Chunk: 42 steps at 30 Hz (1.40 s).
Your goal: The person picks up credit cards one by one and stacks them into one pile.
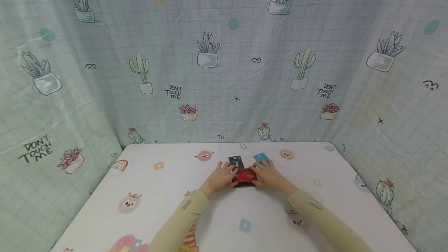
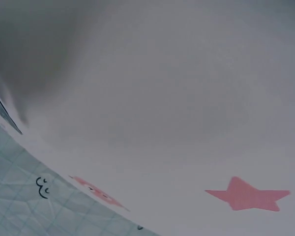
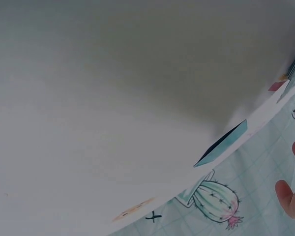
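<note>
A red card [image 1: 247,175] marked VIP lies between my two hands, over a dark flat piece [image 1: 244,184] whose front edge shows below it. My left hand [image 1: 220,178] grips the red card's left end between thumb and fingers. At its right end my right hand [image 1: 270,175] pinches it the same way. Just behind is a black VIP card [image 1: 236,161], its lower part overlapped by the red one. A blue card [image 1: 260,156] lies behind the right hand, partly covered by its fingers. In the right wrist view, the blue card [image 3: 223,144] and some fingertips [image 3: 285,196] show.
The white table [image 1: 157,197] carries printed faces, flowers and stars. A curtain [image 1: 224,81] with cactus prints hangs behind it and along both sides. The left wrist view shows mostly tabletop, with a dark card edge [image 2: 4,112] at its left border.
</note>
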Each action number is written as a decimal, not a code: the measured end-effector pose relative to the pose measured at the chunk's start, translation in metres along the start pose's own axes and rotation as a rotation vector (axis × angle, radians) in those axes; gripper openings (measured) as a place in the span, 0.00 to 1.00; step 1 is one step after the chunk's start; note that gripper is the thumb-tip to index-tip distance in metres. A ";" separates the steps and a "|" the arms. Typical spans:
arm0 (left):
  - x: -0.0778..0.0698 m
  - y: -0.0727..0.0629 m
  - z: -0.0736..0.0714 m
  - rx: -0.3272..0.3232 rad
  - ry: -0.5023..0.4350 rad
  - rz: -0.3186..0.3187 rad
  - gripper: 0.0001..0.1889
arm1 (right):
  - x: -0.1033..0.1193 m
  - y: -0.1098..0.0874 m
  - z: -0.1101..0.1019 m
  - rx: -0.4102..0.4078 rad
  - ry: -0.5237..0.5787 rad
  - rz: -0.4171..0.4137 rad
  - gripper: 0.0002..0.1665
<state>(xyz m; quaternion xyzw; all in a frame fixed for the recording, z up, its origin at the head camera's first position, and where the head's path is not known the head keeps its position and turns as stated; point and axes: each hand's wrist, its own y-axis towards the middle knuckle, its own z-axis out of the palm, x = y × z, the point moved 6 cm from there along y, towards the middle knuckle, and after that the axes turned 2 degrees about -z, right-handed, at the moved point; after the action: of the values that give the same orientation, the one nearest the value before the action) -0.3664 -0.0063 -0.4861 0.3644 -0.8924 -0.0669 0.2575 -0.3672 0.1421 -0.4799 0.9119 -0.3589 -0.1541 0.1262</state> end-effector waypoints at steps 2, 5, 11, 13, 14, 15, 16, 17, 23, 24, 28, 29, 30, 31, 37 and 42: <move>0.000 0.000 0.002 0.015 -0.006 -0.007 0.25 | 0.000 0.000 0.001 0.013 0.007 0.003 0.28; -0.001 0.000 0.004 0.042 -0.008 -0.016 0.25 | 0.001 0.000 0.005 0.040 -0.003 0.007 0.28; -0.002 -0.002 0.005 0.072 -0.004 -0.017 0.24 | 0.002 0.000 0.010 0.101 -0.015 0.023 0.29; -0.003 -0.003 0.004 0.065 -0.009 -0.015 0.24 | 0.003 0.000 0.011 0.110 -0.013 0.025 0.29; -0.003 -0.003 0.003 0.061 -0.011 -0.013 0.24 | 0.003 -0.001 0.012 0.114 -0.010 0.028 0.29; -0.003 -0.003 0.003 0.060 -0.015 -0.011 0.24 | 0.004 -0.001 0.012 0.113 -0.009 0.027 0.29; -0.003 -0.003 0.003 0.060 -0.016 -0.009 0.24 | 0.004 -0.001 0.012 0.112 -0.010 0.025 0.29; -0.004 -0.004 0.003 0.065 -0.021 -0.009 0.25 | 0.005 -0.001 0.012 0.111 -0.007 0.025 0.29; -0.003 -0.004 0.006 0.112 -0.057 -0.022 0.25 | 0.006 -0.002 0.013 0.116 0.005 0.027 0.29; -0.003 -0.004 0.007 0.117 -0.064 -0.023 0.25 | 0.006 -0.002 0.013 0.119 0.002 0.029 0.29; -0.004 -0.004 0.007 0.140 -0.086 -0.021 0.25 | 0.006 -0.003 0.013 0.136 0.002 0.041 0.29; -0.004 -0.004 0.007 0.148 -0.091 -0.020 0.25 | 0.006 -0.004 0.013 0.141 0.005 0.045 0.29; -0.004 -0.004 0.007 0.153 -0.093 -0.020 0.25 | 0.006 -0.004 0.013 0.144 0.007 0.047 0.29; -0.005 -0.004 0.007 0.158 -0.094 -0.020 0.25 | 0.007 -0.004 0.012 0.146 0.011 0.048 0.29; -0.004 -0.007 0.008 0.161 -0.097 -0.026 0.24 | 0.007 -0.005 0.014 0.162 0.026 0.062 0.29; -0.003 -0.007 0.008 0.156 -0.120 -0.024 0.24 | 0.007 -0.005 0.017 0.174 0.030 0.067 0.30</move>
<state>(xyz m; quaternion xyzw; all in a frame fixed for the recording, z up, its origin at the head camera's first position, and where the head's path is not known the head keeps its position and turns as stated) -0.3641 -0.0098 -0.4967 0.3893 -0.9043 -0.0217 0.1737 -0.3661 0.1388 -0.4987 0.9091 -0.3993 -0.1044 0.0570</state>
